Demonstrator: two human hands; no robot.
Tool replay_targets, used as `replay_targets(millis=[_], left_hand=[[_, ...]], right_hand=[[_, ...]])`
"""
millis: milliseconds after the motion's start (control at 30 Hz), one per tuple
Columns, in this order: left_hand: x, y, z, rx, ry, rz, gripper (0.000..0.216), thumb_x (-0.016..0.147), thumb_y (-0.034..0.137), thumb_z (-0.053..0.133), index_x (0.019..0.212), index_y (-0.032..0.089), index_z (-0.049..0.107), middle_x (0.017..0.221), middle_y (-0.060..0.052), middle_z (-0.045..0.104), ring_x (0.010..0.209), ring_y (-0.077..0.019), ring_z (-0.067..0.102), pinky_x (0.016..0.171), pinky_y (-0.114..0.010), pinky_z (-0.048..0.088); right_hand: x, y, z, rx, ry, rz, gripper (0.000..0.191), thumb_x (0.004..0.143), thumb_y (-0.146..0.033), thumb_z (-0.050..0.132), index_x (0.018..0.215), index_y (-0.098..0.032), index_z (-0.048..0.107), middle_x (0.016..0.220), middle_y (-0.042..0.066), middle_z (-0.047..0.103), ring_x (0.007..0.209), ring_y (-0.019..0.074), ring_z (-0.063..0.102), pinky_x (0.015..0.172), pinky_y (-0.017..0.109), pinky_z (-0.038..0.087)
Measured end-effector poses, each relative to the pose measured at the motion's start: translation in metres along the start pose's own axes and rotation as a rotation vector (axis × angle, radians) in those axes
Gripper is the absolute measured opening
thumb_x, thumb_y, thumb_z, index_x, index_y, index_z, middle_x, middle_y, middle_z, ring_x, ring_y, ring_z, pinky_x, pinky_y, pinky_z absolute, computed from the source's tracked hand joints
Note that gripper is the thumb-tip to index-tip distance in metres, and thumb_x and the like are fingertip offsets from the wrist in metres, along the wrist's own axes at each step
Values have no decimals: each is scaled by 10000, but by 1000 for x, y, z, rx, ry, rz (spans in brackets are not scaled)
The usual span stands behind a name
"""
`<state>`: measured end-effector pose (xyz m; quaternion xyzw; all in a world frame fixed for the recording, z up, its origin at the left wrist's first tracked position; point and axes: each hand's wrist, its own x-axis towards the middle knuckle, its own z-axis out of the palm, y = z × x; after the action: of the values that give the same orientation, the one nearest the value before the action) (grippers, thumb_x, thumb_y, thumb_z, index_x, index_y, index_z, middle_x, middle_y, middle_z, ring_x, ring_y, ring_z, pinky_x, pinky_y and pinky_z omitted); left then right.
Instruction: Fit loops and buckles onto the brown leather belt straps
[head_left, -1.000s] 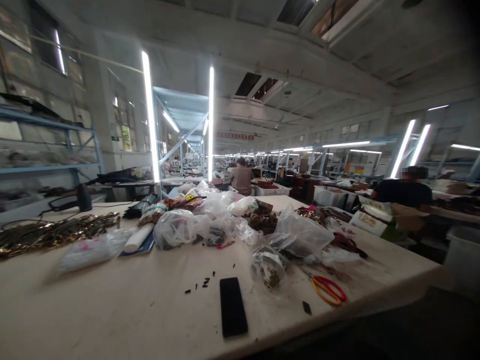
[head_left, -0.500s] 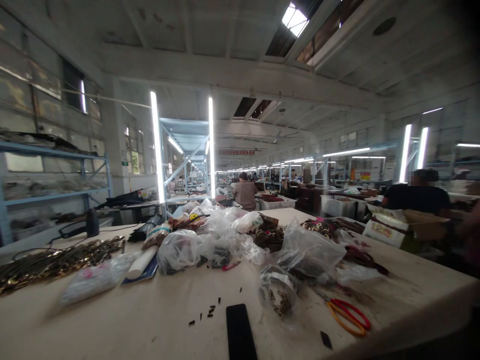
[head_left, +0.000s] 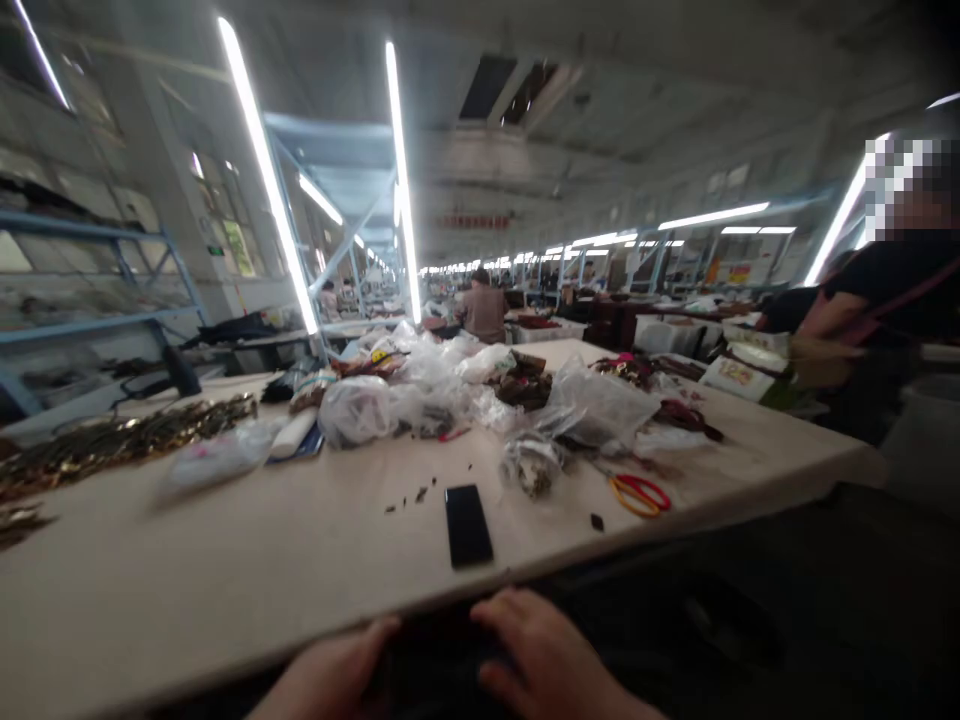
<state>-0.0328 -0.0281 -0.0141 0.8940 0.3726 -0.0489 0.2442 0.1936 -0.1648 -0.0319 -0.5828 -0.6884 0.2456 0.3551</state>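
My left hand (head_left: 337, 672) and my right hand (head_left: 541, 655) show at the bottom edge, below the near rim of a long beige table (head_left: 225, 570). Both lie against something dark between them that I cannot make out. The right hand's fingers are spread and slightly bent; the left hand's fingers are blurred and partly hidden. The nearest thing on the table is a black phone (head_left: 468, 525), lying flat just beyond the hands. Red-and-orange scissors (head_left: 639, 493) lie to its right, and a small clear bag of metal parts (head_left: 529, 465) sits behind it.
Clear plastic bags (head_left: 352, 410) of hardware crowd the table's middle. A heap of brass chains (head_left: 127, 435) lies at the left. A person in black (head_left: 892, 290) stands close at the right, and another person (head_left: 482, 310) sits far back. Blue shelving (head_left: 90, 290) lines the left wall.
The view has tipped down and pulled back from the table. My two hands have come into sight at the bottom. A person in black now stands nearer at the right.
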Motion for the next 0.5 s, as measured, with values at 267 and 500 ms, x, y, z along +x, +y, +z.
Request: replay_targets(millis=[267, 500], left_hand=[[19, -49, 16, 338, -191, -158, 262, 711, 282, 535, 947, 174, 578, 953, -88, 647, 859, -237, 583, 751, -313, 439], [32, -71, 36, 298, -157, -157, 202, 755, 273, 477, 851, 158, 613, 851, -70, 670, 757, -183, 602, 645, -238, 443]], right_hand=[[-127, 18, -10, 554, -552, 522, 321, 819, -512, 481, 919, -250, 637, 926, 48, 597, 894, 177, 549, 816, 267, 421], [-159, 34, 59, 554, -371, 677, 470, 807, -598, 426, 936, -215, 666, 967, 73, 626, 938, 212, 572, 871, 308, 443]])
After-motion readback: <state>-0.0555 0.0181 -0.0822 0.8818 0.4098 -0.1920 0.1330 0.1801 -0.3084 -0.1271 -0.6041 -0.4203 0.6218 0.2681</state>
